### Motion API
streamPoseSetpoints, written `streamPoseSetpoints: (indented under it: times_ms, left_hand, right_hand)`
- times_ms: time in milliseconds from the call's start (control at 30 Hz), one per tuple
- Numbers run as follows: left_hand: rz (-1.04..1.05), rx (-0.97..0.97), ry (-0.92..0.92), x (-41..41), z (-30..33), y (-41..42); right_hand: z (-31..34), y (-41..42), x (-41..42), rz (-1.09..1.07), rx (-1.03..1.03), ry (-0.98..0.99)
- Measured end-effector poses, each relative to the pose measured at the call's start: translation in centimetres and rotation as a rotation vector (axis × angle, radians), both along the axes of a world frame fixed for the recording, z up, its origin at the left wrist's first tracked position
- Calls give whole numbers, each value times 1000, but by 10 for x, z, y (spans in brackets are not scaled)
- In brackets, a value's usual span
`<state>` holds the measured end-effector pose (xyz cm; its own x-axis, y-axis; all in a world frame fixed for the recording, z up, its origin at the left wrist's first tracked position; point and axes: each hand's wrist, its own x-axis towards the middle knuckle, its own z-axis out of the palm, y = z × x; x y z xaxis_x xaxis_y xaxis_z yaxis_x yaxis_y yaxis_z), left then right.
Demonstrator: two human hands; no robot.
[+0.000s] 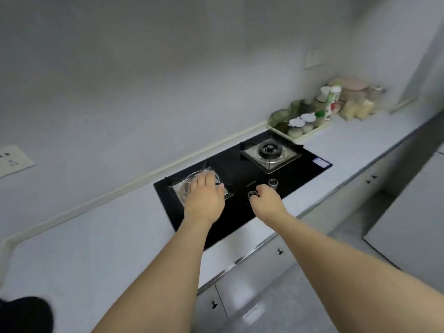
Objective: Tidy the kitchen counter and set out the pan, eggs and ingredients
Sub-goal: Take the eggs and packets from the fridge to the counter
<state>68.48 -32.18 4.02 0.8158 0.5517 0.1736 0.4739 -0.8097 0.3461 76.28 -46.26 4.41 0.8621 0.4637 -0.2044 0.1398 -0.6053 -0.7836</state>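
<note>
counter (hands over hob)

Black gas hob, two knobs, wall socket, cabinet doors

A black two-burner hob is set into a pale counter. The left hand is held flat, fingers straight, over the hob's left burner; contact cannot be judged. The right hand is seen with fingers curled at the left knob on the hob's front edge; a second knob stands just right of it. The right burner is uncovered. Beyond the hob's right end, a tray of jars and bottles is seen, blurred.
</note>
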Motion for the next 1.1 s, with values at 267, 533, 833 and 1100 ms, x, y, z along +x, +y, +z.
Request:
streamPoseSetpoints:
  times_ms: [267,533,833,1100]
  left_hand:
    - [-312,220,-67,100,88,-142]
    - [-392,336,-252,175,214,-215]
    - [-416,516,-408,245,330,-210]
    - [-415,539,-615,312,431,-179]
  right_hand:
    - [79,-158,75,-223,54,-183]
    - [204,-243,137,-416,164,-392]
    - [318,-252,204,-382,201,-559]
    - [407,-218,272,-375,166,-763]
